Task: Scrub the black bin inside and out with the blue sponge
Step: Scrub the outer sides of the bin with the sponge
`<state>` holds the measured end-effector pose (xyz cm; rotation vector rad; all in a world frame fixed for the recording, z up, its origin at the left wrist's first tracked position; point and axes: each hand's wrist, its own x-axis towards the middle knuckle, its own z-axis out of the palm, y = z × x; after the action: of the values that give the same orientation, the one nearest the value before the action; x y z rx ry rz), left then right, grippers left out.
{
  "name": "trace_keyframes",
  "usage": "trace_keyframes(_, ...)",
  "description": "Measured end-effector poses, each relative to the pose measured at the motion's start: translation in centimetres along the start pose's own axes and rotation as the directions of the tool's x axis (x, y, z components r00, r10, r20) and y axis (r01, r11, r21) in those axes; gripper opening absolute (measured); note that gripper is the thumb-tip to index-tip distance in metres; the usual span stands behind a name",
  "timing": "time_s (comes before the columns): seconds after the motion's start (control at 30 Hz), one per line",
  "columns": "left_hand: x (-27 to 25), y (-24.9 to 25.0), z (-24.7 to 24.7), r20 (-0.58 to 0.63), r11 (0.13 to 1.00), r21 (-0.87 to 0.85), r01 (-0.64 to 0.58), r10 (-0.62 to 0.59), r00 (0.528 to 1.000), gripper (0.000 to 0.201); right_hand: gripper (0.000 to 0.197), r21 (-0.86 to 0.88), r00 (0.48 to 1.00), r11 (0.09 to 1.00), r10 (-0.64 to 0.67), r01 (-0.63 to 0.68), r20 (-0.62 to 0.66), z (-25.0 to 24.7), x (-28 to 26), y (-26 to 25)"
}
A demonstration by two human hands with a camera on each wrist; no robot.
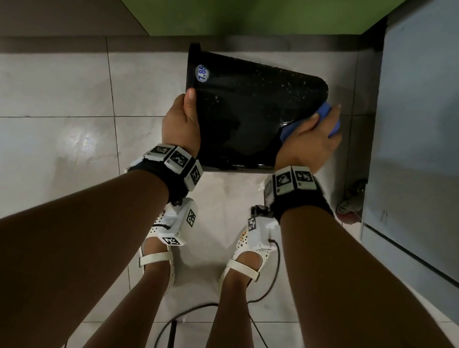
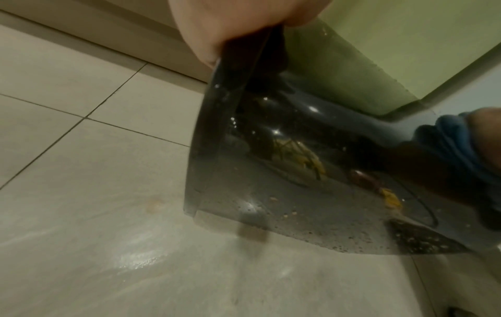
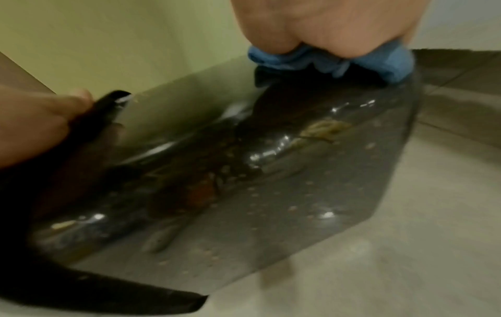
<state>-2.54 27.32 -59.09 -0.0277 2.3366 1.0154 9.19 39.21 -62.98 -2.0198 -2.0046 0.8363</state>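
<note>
I hold the black bin (image 1: pixel 244 114) on its side above the floor, its rim to the left and its base to the right. A round price sticker (image 1: pixel 202 73) sits near the rim. My left hand (image 1: pixel 183 122) grips the rim, thumb on the outer wall. My right hand (image 1: pixel 311 142) grips the blue sponge (image 1: pixel 324 112) and presses it against the bin's base end. The wrist views show the bin (image 2: pixel 298 160) wet and glossy, flecked with crumbs, with the sponge (image 3: pixel 333 61) under my fingers.
Pale floor tiles (image 1: pixel 46 130) lie below, wet and shiny. A green wall (image 1: pixel 237 5) stands ahead and a grey cabinet (image 1: pixel 432 122) on the right. Black cables (image 1: pixel 264 329) trail on the floor by my feet in white sandals (image 1: pixel 160 254).
</note>
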Motion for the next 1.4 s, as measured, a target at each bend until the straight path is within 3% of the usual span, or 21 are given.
trace_keyframes(0.07, 0.1, -0.1, -0.1, 0.019, 0.999, -0.041, 0.008, -0.007, 1.000, 0.045, 0.050, -0.098, 0.996, 0.992, -0.088, 0.085, -0.018, 0.8, -1.9, -0.9)
trace_keyframes(0.13, 0.3, -0.1, 0.0, 0.029, 0.997, -0.073, 0.016, -0.014, 0.999, 0.044, 0.051, -0.138, 0.954, 0.945, -0.288, 0.298, 0.085, 1.9, -5.0, -1.7)
trace_keyframes(0.2, 0.6, -0.5, 0.0, 0.029, 0.995, -0.095, 0.007, -0.005, 1.000, 0.042, 0.052, -0.130, 0.839, 0.835, -0.506, 0.535, 0.202, 3.0, -8.5, -2.4)
trace_keyframes(0.27, 0.7, -0.7, -0.2, 0.034, 0.995, -0.104, -0.001, 0.005, 0.999, 0.041, 0.057, -0.144, 0.711, 0.709, -0.627, 0.690, 0.319, 3.8, -10.9, -2.7)
trace_keyframes(0.43, 0.8, -0.8, -0.4, 0.041, 0.996, -0.090, 0.008, -0.004, 0.999, 0.042, 0.046, -0.101, 0.567, 0.577, -0.728, 0.810, 0.385, 2.8, -7.9, -1.9)
trace_keyframes(0.5, 0.8, -0.8, -0.5, 0.043, 0.999, -0.053, 0.007, -0.005, 0.999, 0.044, 0.044, -0.094, 0.601, 0.620, -0.695, 0.779, 0.396, 2.0, -5.9, -1.0)
trace_keyframes(0.6, 0.6, -0.7, -0.6, 0.054, 1.000, -0.012, -0.013, 0.014, 0.998, 0.046, 0.047, -0.172, 0.751, 0.747, -0.570, 0.643, 0.333, 0.7, -3.7, 0.2)
trace_keyframes(0.73, 0.5, -0.6, -0.6, 0.064, 1.000, -0.014, -0.021, 0.022, 0.998, 0.046, 0.051, -0.227, 0.878, 0.857, -0.410, 0.463, 0.246, -0.2, -1.5, 0.5)
trace_keyframes(0.83, 0.5, -0.6, -0.7, 0.068, 0.999, -0.051, -0.015, 0.018, 0.998, 0.046, 0.049, -0.072, 0.982, 0.994, -0.063, 0.077, 0.179, -1.4, 0.6, 0.2)
trace_keyframes(0.9, 0.5, -0.6, -0.7, 0.066, 0.998, -0.058, -0.018, 0.022, 0.998, 0.046, 0.050, -0.013, 0.976, 0.991, 0.137, -0.137, 0.168, -1.7, 1.5, 0.1)
trace_keyframes(0.97, 0.5, -0.8, -0.6, 0.066, 0.997, -0.077, -0.021, 0.026, 0.997, 0.046, 0.051, -0.023, 0.987, 0.995, 0.100, -0.098, 0.122, -1.4, 0.9, -0.2)
trace_keyframes(1.03, 0.6, -0.9, -0.7, 0.065, 0.995, -0.101, -0.014, 0.021, 0.998, 0.047, 0.051, -0.125, 0.990, 0.984, -0.116, 0.125, 0.075, -0.4, -0.8, -0.1)
trace_keyframes(1.13, 0.9, -1.0, -0.6, 0.063, 0.993, -0.118, 0.003, 0.004, 0.998, 0.048, 0.049, -0.202, 0.878, 0.855, -0.456, 0.477, 0.146, 1.1, -4.6, -0.5)
trace_keyframes(1.23, 1.0, -1.3, -0.5, 0.051, 0.990, -0.140, 0.024, -0.017, 0.999, 0.049, 0.047, -0.124, 0.671, 0.671, -0.675, 0.731, 0.306, 2.8, -8.0, -2.1)
trace_keyframes(1.3, 1.1, -1.3, -0.4, 0.032, 0.987, -0.157, 0.011, -0.007, 0.999, 0.047, 0.054, -0.113, 0.534, 0.536, -0.752, 0.837, 0.386, 3.8, -8.6, -3.3)
trace_keyframes(1.33, 1.1, -1.3, -0.3, 0.017, 0.988, -0.151, -0.010, 0.012, 1.000, 0.047, 0.057, -0.116, 0.489, 0.488, -0.771, 0.865, 0.407, 4.1, -8.2, -3.7)
trace_keyframes(1.4, 1.4, -1.2, -0.3, -0.005, 0.992, -0.117, -0.044, 0.044, 0.999, 0.046, 0.050, -0.109, 0.447, 0.444, -0.795, 0.889, 0.409, 4.3, -7.1, -4.3)
